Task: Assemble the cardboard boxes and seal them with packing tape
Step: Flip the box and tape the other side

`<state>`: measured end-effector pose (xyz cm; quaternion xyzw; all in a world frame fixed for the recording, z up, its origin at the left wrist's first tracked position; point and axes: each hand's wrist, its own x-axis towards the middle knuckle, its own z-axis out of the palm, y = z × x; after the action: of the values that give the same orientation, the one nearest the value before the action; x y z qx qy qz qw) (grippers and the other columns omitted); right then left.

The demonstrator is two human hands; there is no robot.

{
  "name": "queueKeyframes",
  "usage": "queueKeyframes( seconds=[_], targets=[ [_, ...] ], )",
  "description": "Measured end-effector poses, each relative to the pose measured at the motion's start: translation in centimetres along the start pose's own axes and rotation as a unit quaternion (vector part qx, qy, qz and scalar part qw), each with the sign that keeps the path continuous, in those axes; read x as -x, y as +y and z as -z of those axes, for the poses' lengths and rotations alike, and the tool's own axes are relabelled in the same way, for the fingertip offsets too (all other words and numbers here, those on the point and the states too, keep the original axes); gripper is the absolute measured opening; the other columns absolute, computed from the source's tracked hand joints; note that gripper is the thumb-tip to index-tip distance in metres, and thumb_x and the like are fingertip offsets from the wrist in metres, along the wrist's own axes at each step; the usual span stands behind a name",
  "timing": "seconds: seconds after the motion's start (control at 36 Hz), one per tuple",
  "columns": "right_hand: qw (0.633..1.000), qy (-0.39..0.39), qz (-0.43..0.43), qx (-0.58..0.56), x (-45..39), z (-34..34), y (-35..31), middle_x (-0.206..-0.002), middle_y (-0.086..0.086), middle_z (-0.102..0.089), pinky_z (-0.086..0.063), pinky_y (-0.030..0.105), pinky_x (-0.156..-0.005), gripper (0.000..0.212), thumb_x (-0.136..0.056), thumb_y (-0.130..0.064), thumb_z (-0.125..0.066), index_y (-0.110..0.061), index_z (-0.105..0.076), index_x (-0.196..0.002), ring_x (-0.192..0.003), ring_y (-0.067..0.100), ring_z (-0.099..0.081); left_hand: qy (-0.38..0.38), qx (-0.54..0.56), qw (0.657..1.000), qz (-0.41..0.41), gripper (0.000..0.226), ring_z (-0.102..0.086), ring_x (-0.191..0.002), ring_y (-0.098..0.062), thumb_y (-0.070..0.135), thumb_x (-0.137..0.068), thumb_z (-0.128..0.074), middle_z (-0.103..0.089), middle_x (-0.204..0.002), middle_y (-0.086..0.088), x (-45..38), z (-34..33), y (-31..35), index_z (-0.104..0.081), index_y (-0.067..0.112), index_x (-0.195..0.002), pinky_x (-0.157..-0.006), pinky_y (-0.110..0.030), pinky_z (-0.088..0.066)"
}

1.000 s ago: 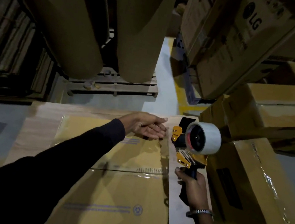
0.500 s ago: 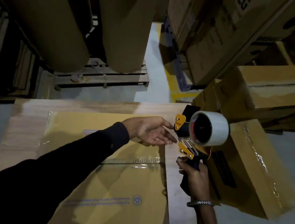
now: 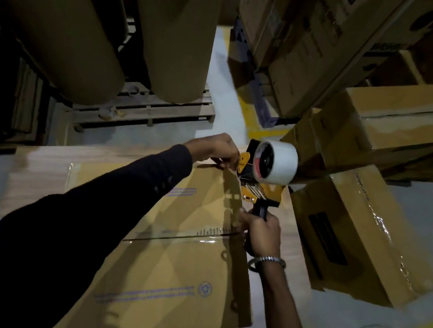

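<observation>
Your cardboard box [image 3: 169,254] lies on the bench [image 3: 39,166], long axis running away from you, centre seam already taped; its far edge looks unsealed. Your right hand [image 3: 262,234] grips the tape dispenser [image 3: 267,171] upright at that far right corner, while your left hand [image 3: 217,148] pinches at the tape's free end.

Two hands: left [image 3: 219,149], right [image 3: 262,233]. One tape gun [image 3: 262,176] carrying one tape roll [image 3: 279,161]; one flat box [image 3: 171,241]. Two large paper rolls [image 3: 63,17] [image 3: 173,27] on one pallet [image 3: 145,110].
</observation>
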<state>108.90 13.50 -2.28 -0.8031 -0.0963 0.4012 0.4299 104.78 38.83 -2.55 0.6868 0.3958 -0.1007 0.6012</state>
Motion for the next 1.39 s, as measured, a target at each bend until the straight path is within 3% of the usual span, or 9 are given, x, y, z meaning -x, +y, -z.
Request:
queueKeyframes(
  seconds=[0.22,0.47,0.58,0.67,0.75,0.83,0.92,1.19,1.39],
  targets=[
    [1.0,-0.001,-0.012,0.021,-3.4,-2.1,-1.9,-0.067,0.006,-0.07,-0.054,0.035,-0.054,0.009,-0.075,-0.012,-0.068,-0.011,-0.075,-0.081,-0.061,0.027,-0.065,0.079,-0.008,0.997,-0.015,0.017,-0.074,-0.076,-0.015,0.009,-0.09,-0.065,-0.079,-0.086,-0.009,-2.7,0.9,-2.2,-0.081,0.007,-0.085,-0.067,-0.029,-0.06],
    [0.996,0.027,-0.016,0.084,-4.5,-2.3,0.1,-0.074,0.008,-0.075,-0.061,0.054,-0.07,0.011,-0.073,-0.022,-0.069,-0.013,-0.073,-0.076,-0.073,0.037,-0.072,0.091,0.038,0.995,0.02,0.018,-0.044,-0.052,-0.012,0.013,-0.085,-0.079,-0.053,-0.065,-0.003,-4.0,-0.7,-5.4,-0.068,0.01,-0.072,-0.048,-0.018,-0.033],
    [0.996,0.027,-0.018,0.08,-4.5,-2.5,0.1,-0.075,0.006,-0.076,-0.062,0.053,-0.071,0.014,-0.073,-0.024,-0.068,-0.013,-0.074,-0.079,-0.071,0.032,-0.072,0.14,-0.01,0.99,-0.003,0.027,-0.06,-0.071,-0.016,0.034,-0.08,-0.09,-0.07,-0.081,-0.003,-4.8,-0.6,-6.7,-0.079,0.011,-0.089,-0.065,-0.026,-0.046],
    [0.997,0.025,-0.015,0.078,-4.8,-2.7,0.7,-0.076,0.006,-0.075,-0.062,0.055,-0.073,0.019,-0.071,-0.03,-0.066,-0.015,-0.073,-0.081,-0.073,0.032,-0.072,0.152,-0.026,0.982,-0.109,0.018,-0.071,-0.086,-0.013,0.017,-0.085,-0.082,-0.078,-0.095,0.005,-4.6,-1.2,-7.5,-0.08,0.022,-0.102,-0.083,-0.036,-0.061],
    [0.997,0.028,-0.015,0.071,-4.7,-2.7,0.6,-0.077,0.006,-0.075,-0.06,0.052,-0.074,0.022,-0.071,-0.034,-0.067,-0.016,-0.073,-0.081,-0.075,0.032,-0.071,0.073,-0.008,0.986,-0.152,0.034,-0.073,-0.093,-0.008,-0.002,-0.091,-0.063,-0.079,-0.1,0.007,-3.7,-1.2,-7.5,-0.08,0.025,-0.101,-0.094,-0.037,-0.059],
    [0.997,0.025,-0.014,0.068,-5.0,-2.6,1.0,-0.078,0.006,-0.075,-0.059,0.052,-0.071,0.024,-0.069,-0.037,-0.07,-0.017,-0.073,-0.081,-0.075,0.034,-0.071,-0.026,0.009,0.991,-0.135,0.036,-0.067,-0.095,0.0,0.0,-0.095,-0.06,-0.076,-0.113,0.007,-2.9,0.1,-7.1,-0.076,0.015,-0.123,-0.087,-0.015,-0.052],
    [0.997,0.025,-0.018,0.065,-5.0,-2.5,1.0,-0.075,0.006,-0.074,-0.058,0.047,-0.066,0.021,-0.071,-0.035,-0.072,-0.016,-0.074,-0.08,-0.07,0.031,-0.07,-0.092,-0.059,0.984,-0.138,0.044,-0.064,-0.103,0.001,0.011,-0.097,-0.067,-0.073,-0.126,0.006,-3.0,0.8,-7.8,-0.067,0.02,-0.14,-0.094,-0.019,-0.05],
    [0.998,0.008,-0.036,0.058,-4.2,-2.1,0.5,-0.077,0.006,-0.073,-0.05,0.035,-0.063,0.009,-0.078,-0.017,-0.071,-0.011,-0.073,-0.084,-0.071,0.027,-0.066,-0.041,-0.111,0.98,-0.162,0.05,-0.064,-0.116,-0.005,0.022,-0.097,-0.067,-0.066,-0.134,0.014,-2.7,0.1,-8.6,-0.061,0.023,-0.147,-0.099,-0.025,-0.047],
    [0.996,0.0,-0.046,0.081,-2.8,-1.6,1.8,-0.087,0.01,-0.076,-0.057,0.048,-0.079,0.03,-0.067,-0.032,-0.066,-0.011,-0.075,-0.087,-0.084,0.033,-0.07,0.03,-0.126,0.976,-0.174,0.045,-0.064,-0.121,-0.006,0.032,-0.094,-0.073,-0.069,-0.137,0.012,-2.4,-0.5,-9.1,-0.068,0.031,-0.139,-0.109,-0.037,-0.051]
  ],
)
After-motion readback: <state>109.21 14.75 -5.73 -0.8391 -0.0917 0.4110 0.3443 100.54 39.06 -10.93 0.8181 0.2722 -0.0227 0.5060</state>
